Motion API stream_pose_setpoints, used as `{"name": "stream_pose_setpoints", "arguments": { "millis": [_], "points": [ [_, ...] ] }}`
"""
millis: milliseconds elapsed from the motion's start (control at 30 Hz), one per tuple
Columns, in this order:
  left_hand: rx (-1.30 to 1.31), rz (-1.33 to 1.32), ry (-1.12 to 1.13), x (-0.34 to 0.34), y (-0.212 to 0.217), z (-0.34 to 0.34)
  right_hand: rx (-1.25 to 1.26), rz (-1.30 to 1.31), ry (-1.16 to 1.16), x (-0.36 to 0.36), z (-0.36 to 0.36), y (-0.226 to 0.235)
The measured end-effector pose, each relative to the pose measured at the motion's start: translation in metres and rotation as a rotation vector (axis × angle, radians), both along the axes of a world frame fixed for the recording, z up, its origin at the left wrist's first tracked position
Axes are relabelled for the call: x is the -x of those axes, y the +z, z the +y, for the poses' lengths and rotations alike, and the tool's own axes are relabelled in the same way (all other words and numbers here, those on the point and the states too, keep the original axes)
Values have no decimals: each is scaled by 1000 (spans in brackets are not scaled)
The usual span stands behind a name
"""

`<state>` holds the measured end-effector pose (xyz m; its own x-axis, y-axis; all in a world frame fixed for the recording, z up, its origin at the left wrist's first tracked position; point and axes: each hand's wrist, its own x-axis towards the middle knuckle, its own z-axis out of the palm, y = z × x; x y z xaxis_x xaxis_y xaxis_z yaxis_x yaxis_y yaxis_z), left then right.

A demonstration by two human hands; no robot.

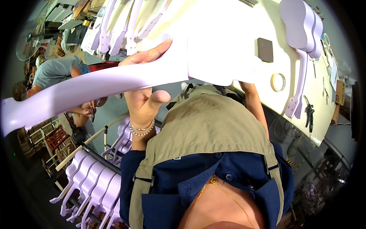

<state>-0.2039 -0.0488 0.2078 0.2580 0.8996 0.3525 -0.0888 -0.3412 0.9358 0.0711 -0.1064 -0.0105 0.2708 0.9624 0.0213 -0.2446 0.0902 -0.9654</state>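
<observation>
An unstrung lilac guitar (95,82) lies across the view in front of me, its headstock at the far left. Glare washes out its pale body. My left hand (139,101) is wrapped behind the neck near the body, fingers over the upper edge and thumb below it. A beaded bracelet circles that wrist. Of my right hand (248,86), only the wrist side shows beneath the body's edge; the fingers are hidden. To the right on the pale worktable (280,101) are a dark rectangular block (265,49) and a roll of tape (273,82).
Two stacked lilac guitars (299,28) occupy the table's right side, near a black hand tool (309,116). Several lilac necks (105,38) line the far left. Below left, a rack holds several guitars (89,179). A co-worker (57,72) bends over at left.
</observation>
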Motion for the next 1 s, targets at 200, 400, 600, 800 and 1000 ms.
{"name": "stream_pose_setpoints", "arguments": {
  "millis": [200,400,600,800,1000],
  "points": [
    [-27,-41,84,4,-22,4,419,-21,119,-24,-13,-4],
    [214,-306,417,21,-57,6,346,-336,100,-14,-10,43],
    [447,-467,491,39,-88,11,262,-615,85,-4,-10,97],
    [565,-529,624,37,-107,11,255,-752,57,13,-12,128],
    [815,-690,429,98,-185,14,-112,-808,118,34,-4,166]
  ]
}}
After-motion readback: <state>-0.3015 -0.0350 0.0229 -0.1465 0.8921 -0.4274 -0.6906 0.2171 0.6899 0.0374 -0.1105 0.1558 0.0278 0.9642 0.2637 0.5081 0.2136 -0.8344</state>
